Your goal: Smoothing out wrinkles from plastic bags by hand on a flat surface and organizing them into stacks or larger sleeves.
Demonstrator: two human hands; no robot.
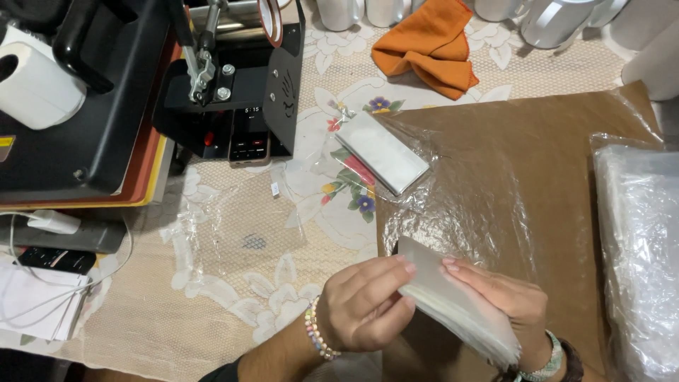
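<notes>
Both hands work together low in the head view: the left hand (pixel 364 304) and the right hand (pixel 506 301) are closed on a stack of thin translucent sheets (pixel 456 308), the left fingers pinching the near corner of the top sheet while the right cradles the stack from beneath. It is held just above a brown paper sheet (pixel 523 177) spread over the bench (pixel 177 318), which wears a lace cloth with printed flowers.

As for progress, the top sheet looks only just lifted at its corner, so separating it seems barely begun and nearly the whole stack is still to go through. One opened clear wrapper (pixel 233 233) lies flat to the left, apparently emptied. A flat pale packet in crinkled clear film (pixel 382 152) rests at the brown paper's upper left edge, seemingly still wrapped.

Around these, a black heat press (pixel 92 106) fills the upper left, with a white paper roll (pixel 32 85) beside it. An orange cloth (pixel 431 49) and white mugs (pixel 552 21) sit along the far edge. A bulky clear plastic bag (pixel 636 247) crowds the right side, close to the right wrist.
</notes>
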